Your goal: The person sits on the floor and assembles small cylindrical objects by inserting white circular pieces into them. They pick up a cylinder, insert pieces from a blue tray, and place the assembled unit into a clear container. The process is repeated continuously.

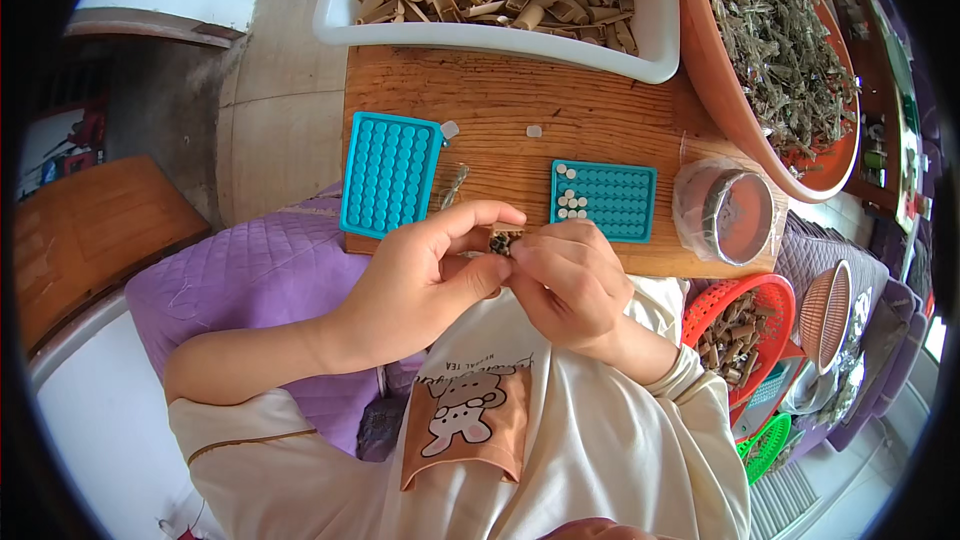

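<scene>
My left hand (410,275) holds a small tan half-tube piece (505,228) between thumb and fingers, its hollow end showing a dark, crumbly filling. Meeting it from the other side, my right hand (575,285) is closed in a pinch at that filled end; whatever its fingertips grip is hidden. Beyond my right hand lies a small teal tray (625,202) of round pockets, with several white discs (570,205) at its left side. A second teal tray (390,175), with domed rows, is beyond my left hand. A small clear item (453,185) lies beside it.
On the wooden table (480,90), a white bin (500,37) of tan half-tubes stands at the back. An orange basin (715,70) of dark, clear-wrapped pieces is at right, near a plastic-lined round container (735,215). A red basket (700,315) stands lower right.
</scene>
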Demonstrator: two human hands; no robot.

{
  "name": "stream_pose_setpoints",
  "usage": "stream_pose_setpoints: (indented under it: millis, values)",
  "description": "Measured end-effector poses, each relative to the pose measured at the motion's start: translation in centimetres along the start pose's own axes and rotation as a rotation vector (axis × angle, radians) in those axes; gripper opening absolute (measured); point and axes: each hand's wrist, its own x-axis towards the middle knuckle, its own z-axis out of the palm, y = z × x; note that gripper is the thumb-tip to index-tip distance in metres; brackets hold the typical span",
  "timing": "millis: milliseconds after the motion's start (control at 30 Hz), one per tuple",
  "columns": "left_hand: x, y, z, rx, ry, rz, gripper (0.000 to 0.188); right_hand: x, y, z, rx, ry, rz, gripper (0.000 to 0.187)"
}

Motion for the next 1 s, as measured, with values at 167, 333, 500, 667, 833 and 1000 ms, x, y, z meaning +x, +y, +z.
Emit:
stream_pose_setpoints:
  millis: [167, 333, 500, 667, 833, 1000]
  values:
    - [-0.4, 0.2, 0.2, -0.101, -0.010, -0.087, 0.026, 0.0, 0.8, -1.5, 0.139, -0.064, 0.237, 0.025]
    - [-0.4, 0.5, 0.3, -0.066, -0.025, -0.049, 0.023, -1.5, 6.9, -2.2, -0.277, -0.094, 0.555, 0.020]
    - [-0.5, 0.5, 0.5, -0.075, -0.051, -0.081, 0.023, -3.7, 8.8, -1.5, -0.603, -0.347, 0.377, 0.017]
    - [-0.6, 0.8, 0.3, -0.092, -0.050, -0.100, 0.023, -3.3, 8.6, -1.5, -0.670, -0.380, 0.346, 0.014]
    - [-0.6, 0.8, 0.2, -0.118, -0.044, -0.146, 0.026, -1.1, 5.0, -2.1, -0.340, -0.076, 0.289, 0.020]
    - [-0.6, 0.4, 0.3, -0.099, -0.027, -0.104, 0.029, 0.4, 0.2, -2.2, -0.073, -0.044, 0.015, 0.026]
